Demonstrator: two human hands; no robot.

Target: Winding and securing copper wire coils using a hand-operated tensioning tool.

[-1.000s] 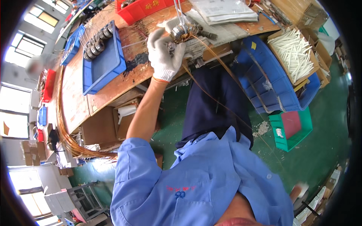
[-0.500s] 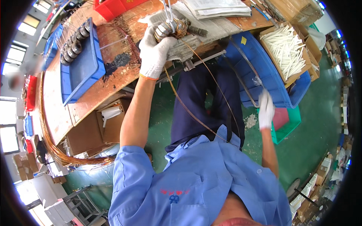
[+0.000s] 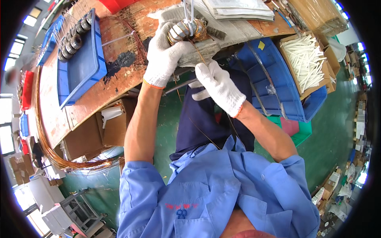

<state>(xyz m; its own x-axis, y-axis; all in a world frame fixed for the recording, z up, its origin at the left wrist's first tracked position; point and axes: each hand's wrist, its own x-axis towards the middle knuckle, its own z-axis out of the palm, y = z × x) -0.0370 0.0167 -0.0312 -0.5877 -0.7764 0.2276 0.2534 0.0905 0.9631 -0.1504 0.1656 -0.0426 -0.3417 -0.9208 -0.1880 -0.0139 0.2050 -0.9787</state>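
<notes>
Gripping one wound ring [image 3: 178,32] over the bench [image 3: 115,85], long axis roughly left to right.
Left hand [image 3: 164,53] curled round its left end. One copper wire [image 3: 200,55] slants down-right from ring to right hand [image 3: 220,85], fingers bent; cannot tell if pinching it. Two white strands [image 3: 192,10] above ring. Nearer blue tray [image 3: 81,73], left: several grey rings [image 3: 74,40], too overlapped to count.

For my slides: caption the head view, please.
Gloved left hand holds a wound ring; gloved right hand grips its wire.
</notes>
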